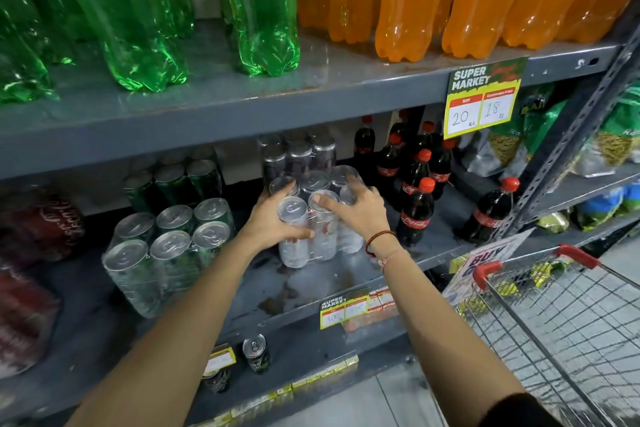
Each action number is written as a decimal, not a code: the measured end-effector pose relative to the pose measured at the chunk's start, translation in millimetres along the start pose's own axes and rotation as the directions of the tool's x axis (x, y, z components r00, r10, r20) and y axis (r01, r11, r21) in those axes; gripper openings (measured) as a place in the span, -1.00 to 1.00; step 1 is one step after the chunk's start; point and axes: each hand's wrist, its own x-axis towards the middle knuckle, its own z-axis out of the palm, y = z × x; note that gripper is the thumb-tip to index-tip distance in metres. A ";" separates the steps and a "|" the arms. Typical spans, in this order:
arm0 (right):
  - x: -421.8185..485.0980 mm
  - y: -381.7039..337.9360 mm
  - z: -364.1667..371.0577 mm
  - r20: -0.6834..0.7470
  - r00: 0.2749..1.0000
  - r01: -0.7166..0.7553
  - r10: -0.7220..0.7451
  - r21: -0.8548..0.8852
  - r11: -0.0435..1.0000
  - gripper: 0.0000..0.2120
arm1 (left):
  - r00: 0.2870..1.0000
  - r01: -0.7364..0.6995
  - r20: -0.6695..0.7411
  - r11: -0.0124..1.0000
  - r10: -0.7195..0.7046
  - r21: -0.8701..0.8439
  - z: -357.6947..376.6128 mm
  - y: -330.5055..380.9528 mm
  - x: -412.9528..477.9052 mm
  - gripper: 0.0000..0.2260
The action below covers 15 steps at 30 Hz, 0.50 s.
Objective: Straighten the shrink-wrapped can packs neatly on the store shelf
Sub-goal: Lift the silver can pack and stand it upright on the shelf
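I have both hands on the shrink-wrapped pack of silver-white cans (313,218), which sits on the grey metal middle shelf (346,274) straight ahead of me, well back from its front edge. My left hand (273,222) cups the near left corner, palm against the side and thumb curled across the front can, so I can push or pivot that end. My right hand (360,210) lies over the top from the right, fingers spread across the lids, index finger pointing left along a rim, to keep the pack from tipping while I turn it. Neither hand is pinching the film; it is a flat, pressing hold, which suits a load that I judge heavy and slippery in its wrap. The pack looks slightly skewed against the shelf edge, so I think squaring it is the step in hand. Just behind my fingers stands a darker wrapped pack of cans (298,156), which I would line this one up with. To the left of my left hand is a shrink-wrapped pack of green cans with silver lids (169,246), apart from mine. Right of my right hand stand dark cola bottles with red caps (415,208), close enough that a careless swing could knock one. The wire shopping trolley with red handles (554,308) waits beside my right forearm.
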 end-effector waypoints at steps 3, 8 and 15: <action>-3.7 0.9 -0.6 0.009 1.000 -0.003 0.003 0.002 1.000 -0.10 | 0.999 -0.004 -0.044 1.000 0.005 0.012 3.2 1.5 -5.4 -0.06; -10.7 3.2 -5.3 0.015 1.000 0.013 -0.013 -0.019 1.000 -0.12 | 0.999 -0.001 -0.050 1.000 0.002 0.019 5.9 2.6 -13.9 -0.05; -27.0 12.0 -12.9 -0.009 0.999 0.035 -0.035 -0.050 0.998 -0.15 | 1.000 -0.006 -0.023 1.000 0.007 0.024 14.3 5.6 -29.8 -0.05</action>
